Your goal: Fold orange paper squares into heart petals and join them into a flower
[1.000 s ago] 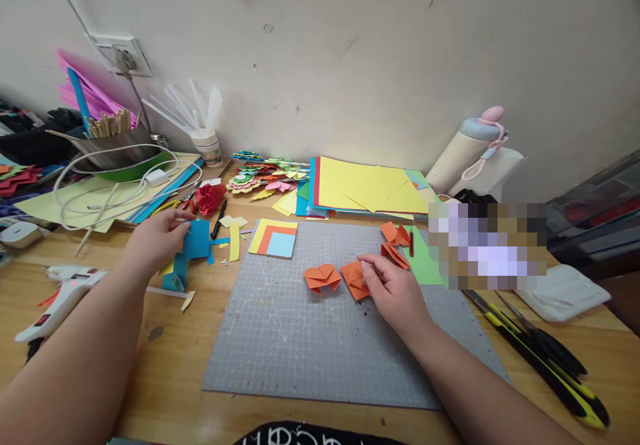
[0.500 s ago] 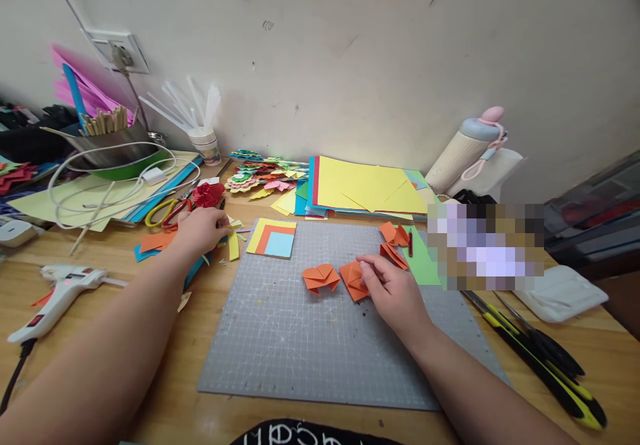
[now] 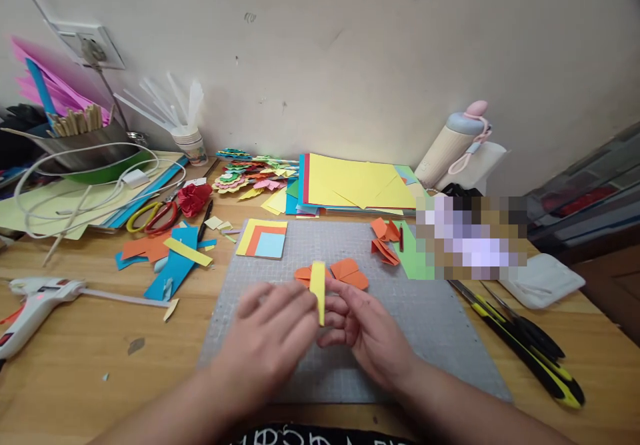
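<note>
My left hand (image 3: 273, 328), somewhat blurred, is closed on a narrow yellow paper strip (image 3: 318, 292) held upright above the grey cutting mat (image 3: 270, 372). My right hand (image 3: 367, 325) is beside it, fingers loosely curled and apart, the tips close to the strip's right edge; whether they touch it I cannot tell. Just beyond the hands lie two folded orange paper pieces (image 3: 350, 273), the left one partly hidden by the strip. More folded orange pieces (image 3: 384, 252) are at the mat's back right, near a short dark red pencil (image 3: 401, 237).
Layered coloured squares (image 3: 270, 245) lie at the mat's back left. Paper scraps (image 3: 175, 265), scissors (image 3: 155, 215) and a glue gun (image 3: 40, 298) are to the left. A yellow-black cutter (image 3: 543, 365) lies right. Paper sheets (image 3: 357, 182) and a bottle (image 3: 450, 142) stand toward the wall.
My left hand has come from the scraps to the middle of the mat with a yellow strip. My right hand has left the folded orange piece and moved down-left beside it.
</note>
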Demonstrator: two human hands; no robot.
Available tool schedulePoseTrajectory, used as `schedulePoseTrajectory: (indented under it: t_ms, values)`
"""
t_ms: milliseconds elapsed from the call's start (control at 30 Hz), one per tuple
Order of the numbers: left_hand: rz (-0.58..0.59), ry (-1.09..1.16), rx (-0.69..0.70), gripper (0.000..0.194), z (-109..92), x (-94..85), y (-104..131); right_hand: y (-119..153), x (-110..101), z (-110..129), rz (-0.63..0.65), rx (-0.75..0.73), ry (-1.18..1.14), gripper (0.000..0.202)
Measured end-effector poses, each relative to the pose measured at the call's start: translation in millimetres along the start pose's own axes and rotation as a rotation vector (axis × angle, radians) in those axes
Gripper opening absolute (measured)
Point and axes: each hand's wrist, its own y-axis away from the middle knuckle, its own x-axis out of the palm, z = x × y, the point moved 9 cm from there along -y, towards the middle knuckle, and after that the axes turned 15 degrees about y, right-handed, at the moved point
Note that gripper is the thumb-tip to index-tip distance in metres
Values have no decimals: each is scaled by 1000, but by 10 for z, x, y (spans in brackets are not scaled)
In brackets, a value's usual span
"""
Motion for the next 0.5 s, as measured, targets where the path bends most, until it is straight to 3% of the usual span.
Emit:
schedulePoseTrajectory:
  t_ms: [67,133,300,433,500]
  values:
    - [73,129,52,20,-167,229,55,-19,-79,-77,-84,28,-5,34]
    - [104,249,28,17,-172,342,82,-42,-151,-113,-123,33,83,29]
    - [39,507,-141,9,50,332,83,-74,-192,-33,-124,-46,317,29]
    - [-169,690,-470,12,448,277,171,-55,-104,-111,-47,24,335,35]
    - [-199,830,-683,14,642,373,258,-44,-29,-179,33,53,336,35]
